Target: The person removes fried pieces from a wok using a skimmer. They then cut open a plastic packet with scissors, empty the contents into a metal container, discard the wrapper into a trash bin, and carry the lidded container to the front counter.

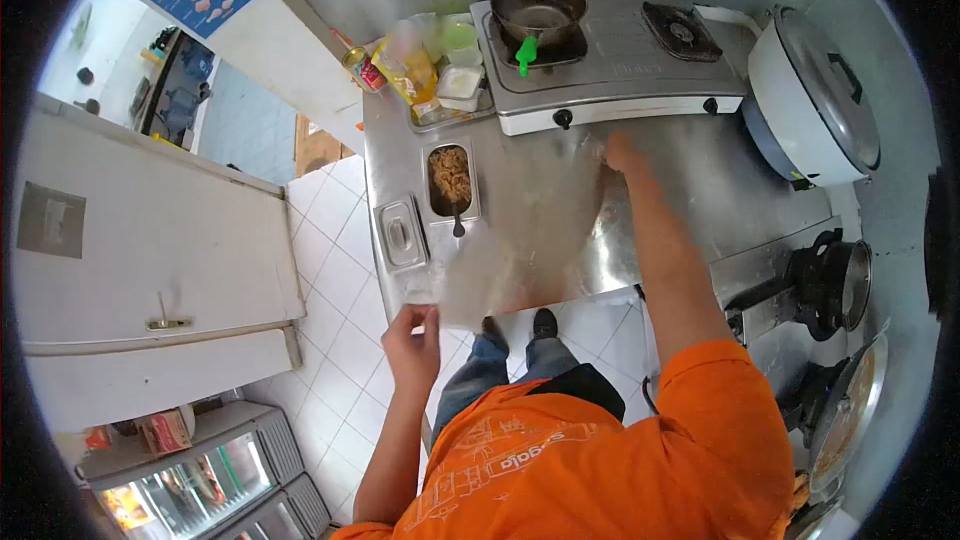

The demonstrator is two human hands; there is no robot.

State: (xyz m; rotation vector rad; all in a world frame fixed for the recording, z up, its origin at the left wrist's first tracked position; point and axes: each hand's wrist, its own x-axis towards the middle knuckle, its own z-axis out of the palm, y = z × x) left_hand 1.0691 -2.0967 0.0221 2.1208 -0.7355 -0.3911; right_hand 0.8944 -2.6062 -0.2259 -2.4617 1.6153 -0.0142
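Observation:
A thin, see-through plastic sheet (525,225), blurred by motion, is stretched slantwise over the steel counter. My left hand (411,340) pinches its near-left corner by the counter's front edge. Farther off, near the front of the stove, my right hand (622,154) grips the opposite corner, its fingers partly smeared. To the left of the sheet is a steel food pan (478,208) of brown shredded food (450,172), with a dark-handled spoon (459,224) in it. Its steel lid (402,231) lies beside it.
A gas stove (620,50) at the back bears a dark pan (539,8) and a green utensil (526,55). A large white pot (805,100) stands right. A tray corner holds a can (364,70), a yellow bag (408,70) and a white-lidded tub (460,83).

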